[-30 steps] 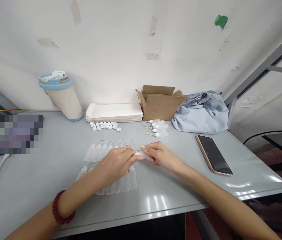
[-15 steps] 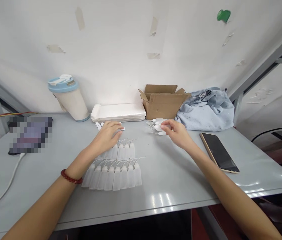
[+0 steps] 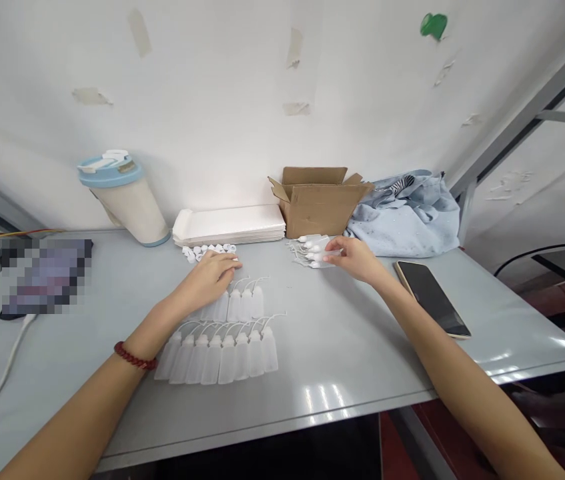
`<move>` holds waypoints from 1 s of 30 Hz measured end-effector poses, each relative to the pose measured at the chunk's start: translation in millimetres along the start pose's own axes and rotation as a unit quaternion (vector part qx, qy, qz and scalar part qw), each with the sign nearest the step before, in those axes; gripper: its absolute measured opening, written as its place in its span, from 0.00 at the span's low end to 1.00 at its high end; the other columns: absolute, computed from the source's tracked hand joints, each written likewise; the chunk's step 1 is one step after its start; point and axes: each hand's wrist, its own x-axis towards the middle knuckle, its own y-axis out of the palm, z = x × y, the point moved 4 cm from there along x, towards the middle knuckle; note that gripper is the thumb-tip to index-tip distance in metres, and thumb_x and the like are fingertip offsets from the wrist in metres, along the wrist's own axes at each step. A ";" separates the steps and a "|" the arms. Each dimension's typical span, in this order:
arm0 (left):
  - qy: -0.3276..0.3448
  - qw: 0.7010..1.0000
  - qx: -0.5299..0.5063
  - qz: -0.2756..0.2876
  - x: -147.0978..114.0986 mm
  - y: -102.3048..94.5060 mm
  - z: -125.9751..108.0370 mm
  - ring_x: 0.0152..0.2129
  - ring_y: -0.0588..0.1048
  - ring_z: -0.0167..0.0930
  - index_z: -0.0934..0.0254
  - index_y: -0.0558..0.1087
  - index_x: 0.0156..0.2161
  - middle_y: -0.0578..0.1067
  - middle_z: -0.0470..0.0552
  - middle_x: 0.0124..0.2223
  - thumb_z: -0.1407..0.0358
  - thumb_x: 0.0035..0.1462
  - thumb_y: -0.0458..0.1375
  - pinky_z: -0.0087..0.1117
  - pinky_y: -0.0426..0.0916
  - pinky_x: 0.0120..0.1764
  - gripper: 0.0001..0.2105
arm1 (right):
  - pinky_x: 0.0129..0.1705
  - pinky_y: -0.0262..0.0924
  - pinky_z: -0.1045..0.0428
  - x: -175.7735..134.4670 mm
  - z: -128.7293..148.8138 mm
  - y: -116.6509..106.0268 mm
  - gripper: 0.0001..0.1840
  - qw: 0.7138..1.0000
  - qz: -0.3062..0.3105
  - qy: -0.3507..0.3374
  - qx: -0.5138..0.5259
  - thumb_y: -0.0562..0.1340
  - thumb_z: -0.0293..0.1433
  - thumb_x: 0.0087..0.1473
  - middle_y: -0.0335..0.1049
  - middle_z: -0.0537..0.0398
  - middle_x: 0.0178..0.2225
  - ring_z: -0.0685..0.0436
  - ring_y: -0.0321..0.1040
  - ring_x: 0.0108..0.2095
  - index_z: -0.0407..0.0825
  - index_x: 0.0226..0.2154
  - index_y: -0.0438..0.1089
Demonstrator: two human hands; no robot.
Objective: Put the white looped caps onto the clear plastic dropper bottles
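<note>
My left hand [image 3: 211,275] hovers low over the table, thumb and index finger close together. A speck of white at their tips looks like a small cap, mostly hidden. Just behind lies a pile of white caps [image 3: 206,251]. Beneath the hand and wrist are two rows of small translucent squeeze bottles, the front row [image 3: 217,357] and a partly covered back row [image 3: 246,305], each with a thin strap at the neck. My right hand [image 3: 357,259] pinches a squeeze bottle [image 3: 332,256] in a small group of bottles lying on their sides, tips pointing left.
Along the wall stand a blue-lidded tumbler [image 3: 125,200], a stack of white trays [image 3: 232,223], an open cardboard box [image 3: 319,210] and a light blue cloth [image 3: 407,220]. A phone [image 3: 432,299] lies right; a blurred device [image 3: 47,280] with a cable lies left.
My left hand has drawn back slightly toward me, uncovering more of the cap pile. My right hand stays at the lying bottles with its fingers shifted slightly. The view has swung a little.
</note>
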 end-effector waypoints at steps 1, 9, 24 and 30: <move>-0.003 1.000 -0.002 -0.003 -0.3 -1.0 -0.4 0.47 0.68 0.41 0.62 0.76 0.43 0.74 0.52 0.50 0.66 0.59 0.45 0.45 0.63 0.49 0.17 | 0.31 0.54 0.53 -0.1 -0.2 0.5 0.10 1.000 -0.002 -0.004 -0.004 0.63 0.34 0.46 0.72 0.50 0.35 0.47 0.64 0.28 0.45 0.32 0.70; -0.012 1.000 -0.010 -0.014 -2.9 -4.0 -2.4 0.47 0.69 0.41 0.60 0.77 0.43 0.76 0.51 0.47 0.64 0.58 0.46 0.43 0.66 0.47 0.17 | 0.36 0.56 0.52 -1.9 2.6 0.4 0.10 0.997 0.002 -0.060 -0.056 0.60 0.27 0.50 0.73 0.50 0.39 0.45 0.66 0.31 0.47 0.37 0.71; -0.149 0.967 -0.193 -0.078 -12.6 -28.3 -19.0 0.31 0.74 0.32 0.61 0.76 0.38 0.77 0.50 0.38 0.60 0.54 0.54 0.33 0.68 0.36 0.11 | 0.37 0.58 0.51 -2.2 2.4 -1.2 0.10 0.993 -0.008 -0.059 -0.097 0.62 0.24 0.49 0.65 0.49 0.40 0.47 0.64 0.29 0.48 0.37 0.74; -0.171 0.939 -0.287 -0.085 -14.3 -27.0 -24.3 0.35 0.74 0.34 0.62 0.75 0.35 0.77 0.50 0.37 0.58 0.52 0.58 0.33 0.68 0.39 0.10 | 0.36 0.58 0.51 -4.7 6.3 -2.3 0.11 0.993 -0.002 -0.055 -0.100 0.62 0.22 0.50 0.65 0.50 0.40 0.48 0.65 0.29 0.47 0.37 0.73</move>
